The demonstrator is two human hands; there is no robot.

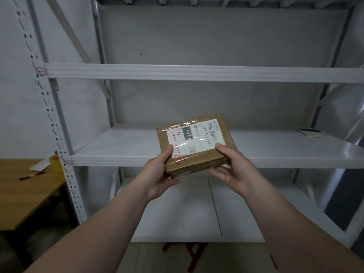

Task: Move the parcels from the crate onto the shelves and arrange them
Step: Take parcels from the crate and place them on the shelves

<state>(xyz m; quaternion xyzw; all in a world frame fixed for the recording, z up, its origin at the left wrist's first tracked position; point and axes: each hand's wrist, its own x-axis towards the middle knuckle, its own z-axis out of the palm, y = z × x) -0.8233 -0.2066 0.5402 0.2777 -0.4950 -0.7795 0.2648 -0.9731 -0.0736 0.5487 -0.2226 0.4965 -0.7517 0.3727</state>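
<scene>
**Both hands hold one taped parcel in front of the middle shelf**

Nearest: two bare forearms reach in from the bottom edge. The left hand (157, 172) grips the parcel's near-left corner, thumb on top over the label, fingers curled under. The right hand (230, 170) grips the near-right corner, thumb on top, fingers underneath.

The parcel (194, 142) is a flat brown cardboard box wrapped in clear tape. It is held in the air, tilted, level with the front lip of the middle shelf (118, 146) and not resting on it.

The white shipping label (197, 137) covers most of the top face. It shows "122" in white on a dark block, then a printed line "122 122-" whose last characters are unclear. It also has barcodes along the far-right edge and a small square code. Red handwriting reads "4-1-", and the last character runs onto the cardboard and is hard to read. Small print and the logo are too fine to read.

Below the hands is the lower shelf (177, 213), white, with a dark seam line. Left, near: a wooden table (23, 194) with a black pen (32, 175) and white paper (40, 165). A perforated white upright (59, 144) stands beside the table.

Far right on the middle shelf lies a thin flat item (311, 133), details unclear. Above is the upper shelf beam (197, 72).
</scene>
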